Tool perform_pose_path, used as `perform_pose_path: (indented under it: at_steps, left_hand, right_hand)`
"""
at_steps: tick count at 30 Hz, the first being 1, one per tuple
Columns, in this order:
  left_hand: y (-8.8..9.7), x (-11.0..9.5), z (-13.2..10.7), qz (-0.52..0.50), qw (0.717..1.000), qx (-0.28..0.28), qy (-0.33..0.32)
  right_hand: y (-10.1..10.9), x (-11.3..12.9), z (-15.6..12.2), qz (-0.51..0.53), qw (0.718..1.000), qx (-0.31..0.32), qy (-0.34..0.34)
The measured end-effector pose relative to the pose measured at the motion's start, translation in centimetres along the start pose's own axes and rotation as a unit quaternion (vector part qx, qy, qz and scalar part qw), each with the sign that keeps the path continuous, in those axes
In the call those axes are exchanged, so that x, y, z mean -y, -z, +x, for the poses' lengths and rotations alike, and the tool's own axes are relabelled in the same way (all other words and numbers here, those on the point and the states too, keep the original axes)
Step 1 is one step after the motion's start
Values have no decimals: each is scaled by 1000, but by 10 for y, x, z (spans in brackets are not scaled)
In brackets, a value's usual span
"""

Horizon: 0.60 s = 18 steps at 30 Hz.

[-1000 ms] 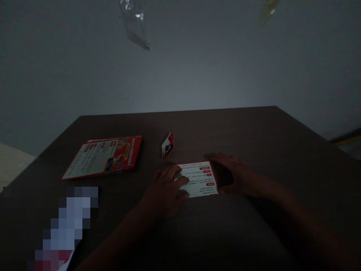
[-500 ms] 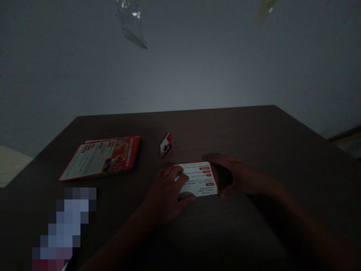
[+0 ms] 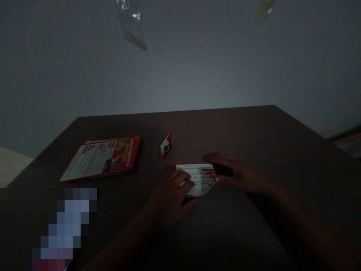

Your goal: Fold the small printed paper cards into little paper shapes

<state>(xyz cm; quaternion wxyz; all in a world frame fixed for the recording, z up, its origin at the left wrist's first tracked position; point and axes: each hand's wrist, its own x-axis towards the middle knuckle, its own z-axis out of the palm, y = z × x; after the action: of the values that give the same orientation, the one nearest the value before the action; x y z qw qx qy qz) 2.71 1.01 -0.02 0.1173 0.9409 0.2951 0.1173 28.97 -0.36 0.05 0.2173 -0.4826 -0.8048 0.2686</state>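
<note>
A white printed sheet (image 3: 200, 171) with a red border lies on the table in front of me, its near right corner curled up. The spread fingers of my left hand (image 3: 175, 194) rest on the sheet's left part, thumb by its near edge. At the right side, my right hand (image 3: 239, 173) has its thumb against the curled edge, with the other fingers beyond the far right corner. The underside of the sheet is hidden. A small folded red and white card (image 3: 166, 146) stands tilted just beyond the sheet.
On the left lies a stack of red and white printed booklets or sheets (image 3: 93, 160) with a colourful picture. A blurred-out patch (image 3: 67, 222) covers the lower left. Behind the dark wooden table (image 3: 225, 128) is a grey wall with a clear plastic bag (image 3: 131, 24) hanging on it.
The sheet's near right corner has bent up and inward. My right thumb has moved up and left with it, while my left hand has shifted slightly right.
</note>
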Motion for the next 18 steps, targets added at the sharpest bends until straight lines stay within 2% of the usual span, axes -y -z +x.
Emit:
perform_pose_path:
  at_steps: [5, 8, 11, 14, 16, 18]
  left_hand:
    - [-3, -1, 3, 4, 1000, -14, -17]
    - [-4, -1, 2, -17, 998, -67, 0]
    - [-3, 0, 0, -85, 986, -139, 39]
    - [-1, -2, -1, -202, 952, -186, 137]
    - [-1, -4, 0, -292, 911, -194, 217]
    - [-1, -5, 1, -371, 867, -195, 269]
  right_hand:
    - [-4, 7, 6, 26, 999, -39, 10]
    - [-6, 6, 8, 73, 996, -53, 14]
    - [-8, 5, 8, 117, 989, -90, -3]
    - [-14, 7, 8, 182, 974, -128, -51]
    - [-19, 11, 10, 250, 953, -147, -85]
    - [-24, 16, 12, 324, 926, -169, -98]
